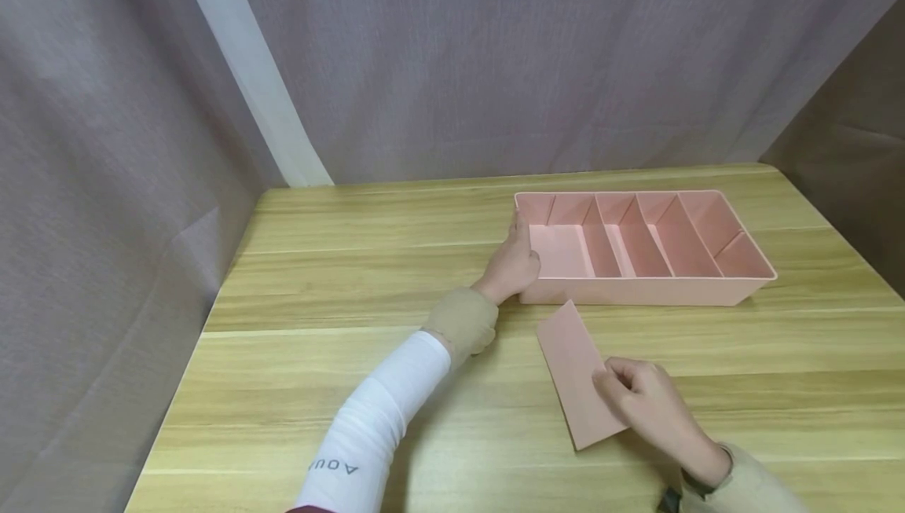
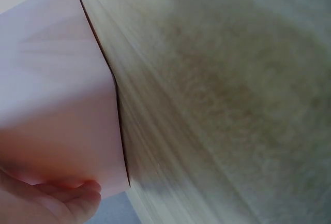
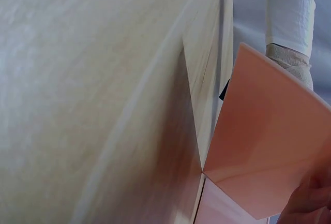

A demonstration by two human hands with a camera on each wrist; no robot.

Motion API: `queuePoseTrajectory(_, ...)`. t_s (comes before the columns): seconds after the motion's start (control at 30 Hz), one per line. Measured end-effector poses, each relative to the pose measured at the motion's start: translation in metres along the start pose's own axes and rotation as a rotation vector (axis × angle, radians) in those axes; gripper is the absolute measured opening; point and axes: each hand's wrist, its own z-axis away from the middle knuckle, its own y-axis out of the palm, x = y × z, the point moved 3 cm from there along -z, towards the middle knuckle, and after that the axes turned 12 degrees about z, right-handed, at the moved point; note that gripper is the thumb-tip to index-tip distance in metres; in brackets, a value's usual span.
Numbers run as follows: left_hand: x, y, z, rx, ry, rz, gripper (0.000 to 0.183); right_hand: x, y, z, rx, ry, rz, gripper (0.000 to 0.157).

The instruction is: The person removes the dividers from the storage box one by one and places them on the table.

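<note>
A long pink box (image 1: 636,291) with upright dividers (image 1: 646,238) stands toward the back right of the table. At its left end my left hand (image 1: 512,261) holds the end wall, with the thumb near the front rim and the fingers along the side. The left wrist view shows those fingertips (image 2: 90,188) against the box's smooth outer wall. In front of the box, my right hand (image 1: 646,399) pinches a flat pink panel (image 1: 576,379) by its right edge, tilted above the table. The right wrist view has the panel close up, its corner pointing at the box.
The wooden table (image 1: 318,285) carries the box, and its rounded back corner lies beyond the box at right. Grey curtains (image 1: 495,65) hang behind and to the left, with a pale strip (image 1: 254,65) between them. A darker cloth (image 1: 848,144) borders the right side.
</note>
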Motion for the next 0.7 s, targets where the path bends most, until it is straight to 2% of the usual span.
queuePoseTrajectory(0.7, 0.0007, -0.0001, -0.0008, 0.002, 0.018, -0.026, 0.072, -0.0048, 0.0031, 0.0006, 0.007, 0.007, 0.048, 0.035)
